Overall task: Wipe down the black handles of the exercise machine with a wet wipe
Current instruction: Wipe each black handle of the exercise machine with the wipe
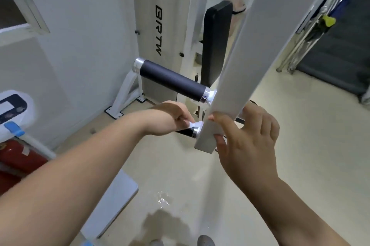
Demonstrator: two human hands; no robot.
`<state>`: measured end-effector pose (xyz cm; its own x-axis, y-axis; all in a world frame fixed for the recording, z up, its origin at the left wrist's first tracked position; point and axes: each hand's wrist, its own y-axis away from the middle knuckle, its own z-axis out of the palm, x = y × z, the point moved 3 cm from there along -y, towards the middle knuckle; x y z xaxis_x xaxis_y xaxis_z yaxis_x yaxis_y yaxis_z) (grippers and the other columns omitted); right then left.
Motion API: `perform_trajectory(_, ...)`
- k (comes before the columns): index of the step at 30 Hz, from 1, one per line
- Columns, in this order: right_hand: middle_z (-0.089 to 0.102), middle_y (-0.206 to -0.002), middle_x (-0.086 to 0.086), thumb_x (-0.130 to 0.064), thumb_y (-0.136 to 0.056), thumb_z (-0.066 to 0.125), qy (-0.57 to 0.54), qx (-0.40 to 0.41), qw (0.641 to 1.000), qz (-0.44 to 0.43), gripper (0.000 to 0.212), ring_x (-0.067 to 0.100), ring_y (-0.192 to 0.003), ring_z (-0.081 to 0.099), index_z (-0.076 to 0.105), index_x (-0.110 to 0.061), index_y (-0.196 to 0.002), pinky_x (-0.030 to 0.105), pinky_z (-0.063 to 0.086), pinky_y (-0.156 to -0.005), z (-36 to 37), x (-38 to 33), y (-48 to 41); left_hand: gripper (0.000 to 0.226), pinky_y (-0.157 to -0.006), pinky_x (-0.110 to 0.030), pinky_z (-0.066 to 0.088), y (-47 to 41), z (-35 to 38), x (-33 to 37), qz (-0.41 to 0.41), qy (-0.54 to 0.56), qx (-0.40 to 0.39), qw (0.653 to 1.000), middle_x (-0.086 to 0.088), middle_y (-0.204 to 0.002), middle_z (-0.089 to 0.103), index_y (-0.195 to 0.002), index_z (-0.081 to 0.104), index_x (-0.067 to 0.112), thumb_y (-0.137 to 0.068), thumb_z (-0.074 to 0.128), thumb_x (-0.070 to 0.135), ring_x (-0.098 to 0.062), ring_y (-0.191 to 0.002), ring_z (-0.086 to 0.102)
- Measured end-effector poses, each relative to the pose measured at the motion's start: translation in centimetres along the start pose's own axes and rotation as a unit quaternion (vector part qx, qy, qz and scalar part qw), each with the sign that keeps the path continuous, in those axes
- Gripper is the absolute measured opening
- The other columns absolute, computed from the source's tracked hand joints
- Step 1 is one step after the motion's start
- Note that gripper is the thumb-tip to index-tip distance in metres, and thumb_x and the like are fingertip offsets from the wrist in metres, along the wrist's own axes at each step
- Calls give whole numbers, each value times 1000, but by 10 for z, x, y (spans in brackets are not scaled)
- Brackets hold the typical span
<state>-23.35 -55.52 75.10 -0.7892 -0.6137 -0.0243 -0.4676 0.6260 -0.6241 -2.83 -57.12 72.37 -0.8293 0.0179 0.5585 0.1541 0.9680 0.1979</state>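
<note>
A white metal arm [240, 65] of the exercise machine slants down through the middle of the view. Two black handles stick out from its left side. The upper handle [172, 80] is bare, with silver caps at both ends. My left hand [170, 119] wraps around the lower handle [185, 132] with a white wet wipe [195, 125] pinched under the fingers; only the handle's inner end shows. My right hand [246, 135] grips the lower end of the white arm, thumb on its front face.
The machine's white column [158, 15] and black padded bench [215, 45] stand behind. A red fire extinguisher [18, 157] and a white device [14, 109] sit at the left. A wet patch [164, 201] lies on the beige floor. A grey mat [336, 61] lies at the right.
</note>
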Motion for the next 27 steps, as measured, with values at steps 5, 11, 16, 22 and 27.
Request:
perform_trajectory(5, 48, -132, 12, -13, -69, 82, 14, 8, 1000, 13, 46, 32, -121, 42, 67, -33, -108, 45, 31, -103, 0, -1, -3, 8, -61, -18, 49, 5, -42, -37, -36, 70, -3, 997, 11, -79, 66, -73, 75, 30, -80, 80, 30, -7, -72, 64)
perform_trajectory(11, 53, -130, 15, -13, -75, 77, 27, 34, 999, 31, 37, 32, -120, 42, 68, -28, -108, 45, 31, -102, 0, -9, -5, 13, -76, -23, 51, -4, -11, -6, 51, 53, 49, 996, 13, -91, 66, -73, 72, 26, -81, 79, 34, -3, -82, 63)
perform_trajectory(16, 53, -131, 12, -15, -71, 79, 19, 16, 1000, 18, 45, 31, -121, 46, 63, -32, -109, 44, 32, -101, -6, -8, 1, 26, -72, -33, 54, -7, -22, -18, 2, -55, 8, 998, -2, -82, 70, -80, 73, 16, -94, 63, 35, -20, -79, 65)
perform_trajectory(22, 51, -134, 14, -13, -75, 75, 7, 32, 999, 43, 38, 34, -121, 49, 63, -30, -107, 44, 31, -104, -5, -15, 3, 30, -66, -29, 50, 21, -17, -34, 29, -63, 90, 994, 4, -82, 62, -81, 72, 22, -97, 57, 42, -19, -78, 60)
perform_trajectory(27, 52, -132, 14, -15, -74, 77, 18, 27, 999, 41, 36, 33, -120, 47, 67, -28, -106, 44, 32, -103, -6, -14, 3, 18, -58, -31, 44, 18, 31, 6, 211, -152, 267, 928, -4, -68, 50, -71, 69, 13, -88, 71, 16, -33, -66, 54)
